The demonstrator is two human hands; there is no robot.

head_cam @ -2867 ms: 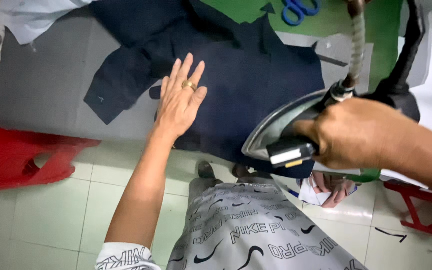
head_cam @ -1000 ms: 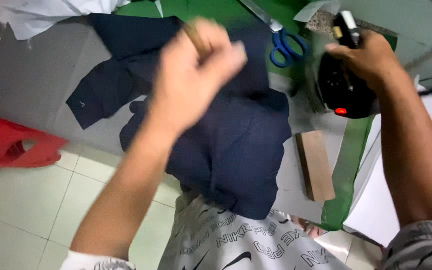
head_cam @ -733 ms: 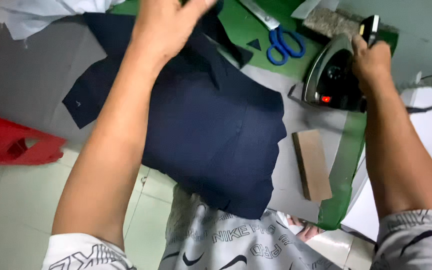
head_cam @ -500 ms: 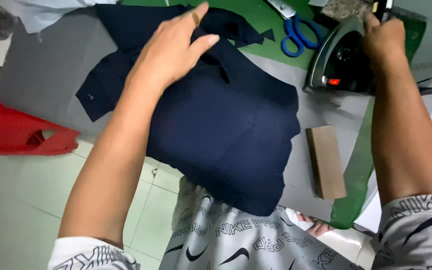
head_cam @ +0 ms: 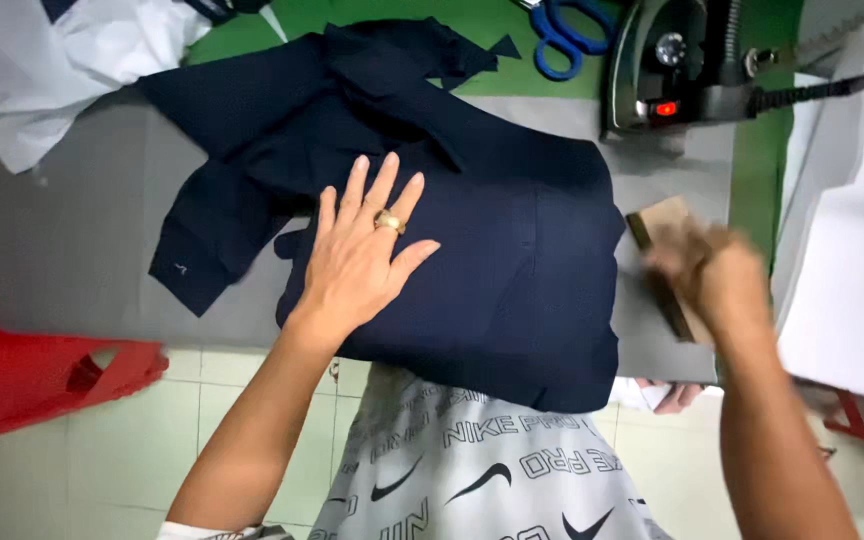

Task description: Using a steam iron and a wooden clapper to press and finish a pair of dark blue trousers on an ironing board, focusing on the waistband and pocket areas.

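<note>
The navy shirt (head_cam: 472, 230) lies spread over the grey board (head_cam: 62, 260), its lower edge hanging off the near side, one sleeve flung out to the left. The left hand (head_cam: 357, 265) rests flat on it, fingers splayed, gripping nothing, just pinning the cloth. If that palm slides while pressing, I'd expect it to drag a fold into the fabric rather than smooth it, and the overhanging hem could pull the whole shirt toward the floor if the weight shifts.

The iron (head_cam: 677, 65) stands at the far right of the board with a red light showing, so it may well be hot; its cord runs off to the right and a sleeve or forearm catching it could tip it onto the cloth.

The right hand (head_cam: 707, 275) is over the wooden block (head_cam: 667, 265) near the shirt's right edge. A hurried grab might knock the block off the board.

That hand is blurred; I cannot tell whether it has closed on the block or only touches it. The blue scissors (head_cam: 562, 35) are cut off at the top, and the white cloth (head_cam: 72, 60) at the left corner runs out of view.
</note>
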